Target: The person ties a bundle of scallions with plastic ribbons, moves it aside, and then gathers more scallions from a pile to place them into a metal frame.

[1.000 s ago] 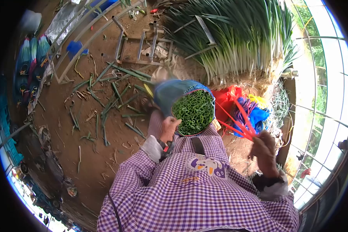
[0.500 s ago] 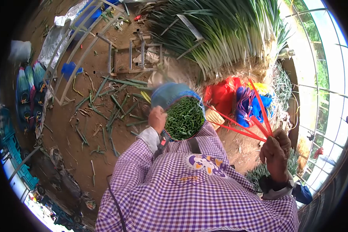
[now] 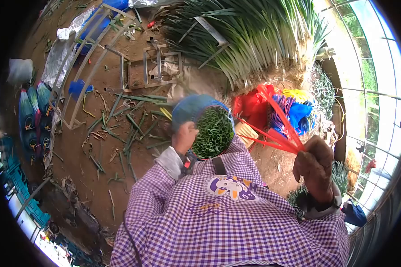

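Observation:
A blue mesh bag (image 3: 189, 109) packed with green onions stands in front of my body, the cut green leaf ends (image 3: 214, 132) facing up at me. My left hand (image 3: 185, 137) is closed at the left edge of the bag's opening, gripping the rim; a dark wristband shows behind it. Off to the right, my right hand (image 3: 315, 165) is raised, fingers pinched around red plastic straps (image 3: 281, 116). Those straps stretch toward the right side of the bag, and one loop stands up above my hand.
A large pile of long green onions (image 3: 254, 40) lies at the back. Red bags (image 3: 249, 103) and blue netting (image 3: 300, 116) lie right of the bag. Metal frames (image 3: 162, 66) stand at back left. Loose leaves (image 3: 131, 129) litter the soil. Filled bags (image 3: 33, 115) lie far left.
My right hand has shifted slightly, and the upright strap loop now leans further left. My left hand stays at the bag's rim. The whole view has tilted a little.

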### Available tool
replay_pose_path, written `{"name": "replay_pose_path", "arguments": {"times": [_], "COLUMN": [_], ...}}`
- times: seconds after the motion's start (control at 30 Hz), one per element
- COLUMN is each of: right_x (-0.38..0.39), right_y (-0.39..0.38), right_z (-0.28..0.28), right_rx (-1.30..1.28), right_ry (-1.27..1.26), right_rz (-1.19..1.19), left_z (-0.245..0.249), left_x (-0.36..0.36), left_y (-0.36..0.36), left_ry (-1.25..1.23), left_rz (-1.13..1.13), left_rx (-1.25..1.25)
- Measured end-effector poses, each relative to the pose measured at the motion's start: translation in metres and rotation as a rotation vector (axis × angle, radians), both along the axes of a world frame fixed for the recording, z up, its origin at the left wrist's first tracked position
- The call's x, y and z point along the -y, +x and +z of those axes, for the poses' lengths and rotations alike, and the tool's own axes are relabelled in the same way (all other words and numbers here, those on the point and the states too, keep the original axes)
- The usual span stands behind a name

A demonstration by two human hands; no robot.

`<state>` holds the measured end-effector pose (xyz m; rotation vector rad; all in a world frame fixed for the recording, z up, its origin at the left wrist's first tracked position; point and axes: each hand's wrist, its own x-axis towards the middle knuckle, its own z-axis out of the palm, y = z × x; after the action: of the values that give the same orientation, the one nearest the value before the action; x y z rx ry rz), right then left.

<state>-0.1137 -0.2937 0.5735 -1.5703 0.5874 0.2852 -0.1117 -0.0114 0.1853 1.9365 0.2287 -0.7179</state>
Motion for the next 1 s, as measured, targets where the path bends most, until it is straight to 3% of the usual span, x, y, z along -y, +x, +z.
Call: {"name": "replay_pose_path", "arguments": {"times": [0.1, 0.23, 0.37, 0.43, 0.47, 0.57, 0.7, 0.77, 0.8, 0.87, 1.0], "right_x": [0.008, -0.016, -0.038, -0.035, -0.029, -0.021, -0.014, -0.006, -0.002, -0.005, -0.033], "right_y": [0.006, 0.023, 0.043, 0.048, 0.051, 0.055, 0.061, 0.064, 0.067, 0.073, 0.098], "right_z": [-0.002, -0.007, -0.011, -0.017, -0.021, -0.025, -0.007, 0.013, 0.021, 0.042, 0.052], "right_rx": [0.084, 0.147, 0.188, 0.217, 0.219, 0.206, 0.267, 0.316, 0.41, 0.436, 0.522], "right_ry": [0.119, 0.156, 0.189, 0.249, 0.3, 0.421, 0.561, 0.651, 0.573, 0.655, 0.621], "right_rz": [-0.035, 0.195, 0.264, 0.236, 0.196, 0.139, 0.129, 0.132, 0.255, 0.321, 0.585], "left_z": [0.055, 0.143, 0.119, 0.141, 0.14, 0.146, 0.207, 0.236, 0.254, 0.282, 0.309], "left_x": [0.026, 0.079, 0.116, 0.107, 0.113, 0.088, 0.091, 0.09, 0.083, 0.071, 0.053], "left_y": [0.011, 0.027, 0.016, 0.007, 0.003, -0.007, -0.004, -0.005, -0.004, -0.008, -0.016], "left_ry": [0.102, -0.436, -0.658, -0.587, -0.642, -0.593, -0.604, -0.552, -0.532, -0.429, -0.441], "left_rz": [-0.041, -0.092, -0.296, -0.264, -0.116, -0.169, -0.005, -0.024, -0.049, -0.067, 0.172], "left_rx": [0.51, 0.516, 0.416, 0.489, 0.511, 0.208, 0.298, 0.32, 0.318, 0.288, 0.303]}}
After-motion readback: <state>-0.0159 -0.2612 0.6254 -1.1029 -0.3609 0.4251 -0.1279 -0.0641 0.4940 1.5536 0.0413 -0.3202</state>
